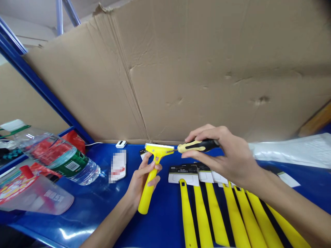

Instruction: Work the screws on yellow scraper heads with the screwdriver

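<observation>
My left hand (144, 175) is closed around the upper handle of a yellow scraper (148, 196), whose wide head with a pale edge points up. In my right hand (227, 151) is a screwdriver (198, 146) with a cream and black handle. Its shaft points left, and the tip is at the right side of the scraper's head, by a screw; whether it sits in the screw I cannot tell. Below my right hand several more yellow scrapers (203, 217) lie side by side, with black and white packaging cards (183, 174) at their upper ends.
On the left are a large water bottle (82, 168) and a plastic cup (49, 196) with a red straw. A blurred-out flat object (118, 167) and a small white device (121, 144) lie on the blue table (103, 213). Cardboard (207, 69) stands behind; plastic wrap (292, 148) lies right.
</observation>
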### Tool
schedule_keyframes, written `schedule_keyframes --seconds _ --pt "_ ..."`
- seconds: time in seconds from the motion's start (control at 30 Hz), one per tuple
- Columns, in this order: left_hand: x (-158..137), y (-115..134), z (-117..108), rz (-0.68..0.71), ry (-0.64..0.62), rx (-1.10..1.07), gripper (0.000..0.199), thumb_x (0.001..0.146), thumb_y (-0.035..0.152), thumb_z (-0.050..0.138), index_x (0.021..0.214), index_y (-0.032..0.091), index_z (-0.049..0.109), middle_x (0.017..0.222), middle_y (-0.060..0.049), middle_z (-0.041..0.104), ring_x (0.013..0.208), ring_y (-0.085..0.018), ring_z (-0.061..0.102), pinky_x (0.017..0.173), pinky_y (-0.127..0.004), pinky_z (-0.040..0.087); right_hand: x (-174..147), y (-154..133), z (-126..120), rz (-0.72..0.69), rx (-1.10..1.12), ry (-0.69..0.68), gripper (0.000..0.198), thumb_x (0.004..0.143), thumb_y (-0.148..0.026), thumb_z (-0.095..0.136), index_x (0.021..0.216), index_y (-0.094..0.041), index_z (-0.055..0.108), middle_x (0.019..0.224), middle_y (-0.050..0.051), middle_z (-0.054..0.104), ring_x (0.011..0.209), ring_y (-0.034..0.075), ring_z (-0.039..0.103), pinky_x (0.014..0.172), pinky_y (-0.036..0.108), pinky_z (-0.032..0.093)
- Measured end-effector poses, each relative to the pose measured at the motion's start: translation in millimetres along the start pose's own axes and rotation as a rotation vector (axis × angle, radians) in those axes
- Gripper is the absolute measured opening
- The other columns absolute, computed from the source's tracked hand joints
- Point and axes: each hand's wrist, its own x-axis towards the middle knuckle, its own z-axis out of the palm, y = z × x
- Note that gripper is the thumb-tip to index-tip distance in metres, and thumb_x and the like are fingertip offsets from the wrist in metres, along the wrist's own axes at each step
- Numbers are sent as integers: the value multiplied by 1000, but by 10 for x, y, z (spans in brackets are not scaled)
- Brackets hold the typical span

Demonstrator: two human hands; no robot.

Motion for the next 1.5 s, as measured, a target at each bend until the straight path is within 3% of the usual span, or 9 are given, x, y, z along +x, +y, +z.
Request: schedule_keyframes --seconds 0.23,0.5,0.73,0.93,1.13,1.37,1.5 --pt "23 10 -10 15 19 12 52 84 2 75 124 28 57 111 -4 61 74 -7 64 38 -8 33 59 -74 -69 -31 38 -193 40 98 -12 61 135 -26 55 139 14 65 133 30 63 109 50 57" --pt "16 46 -37 66 22 12 50 82 2 78 120 28 58 111 -3 61 72 -6 63 38 -9 33 24 -50 -75 -51 -27 -153 23 102 -24 70 123 -26 62 117 7 75 107 23 73 92 37 61" --pt "41 30 -54 61 -19 117 49 84 11 82 123 27 56 91 2 55 60 -5 52 39 -10 34 22 -66 -55 -49 -159 -148 18 103 -32 69 116 -23 62 103 6 71 86 21 70 77 35 58" --pt "38 32 -63 80 -19 115 53 80 8 82 121 28 54 94 1 56 63 -5 54 38 -10 31 27 -120 -97 21 -35 -244 25 105 -23 60 130 -24 58 124 10 71 110 25 71 93 39 59" --pt "7 39 -46 4 -7 171 52 84 16 83 121 31 51 82 6 50 44 -2 36 39 -13 32 0 -61 -67 -43 -106 -147 12 104 -29 68 114 -24 63 104 6 73 91 21 72 80 34 58" --pt "25 4 4 17 8 173 58 78 12 86 119 30 49 88 4 50 53 -5 46 37 -13 29 17 -79 -31 40 -161 -144 11 105 -31 67 111 -24 61 102 4 73 87 19 71 79 32 54" --pt "23 2 12 33 13 180 62 74 12 89 119 29 49 89 3 51 56 -6 47 37 -13 29 30 -116 -76 172 -188 -175 21 104 -45 69 104 -25 61 87 -1 73 67 15 64 63 29 48"
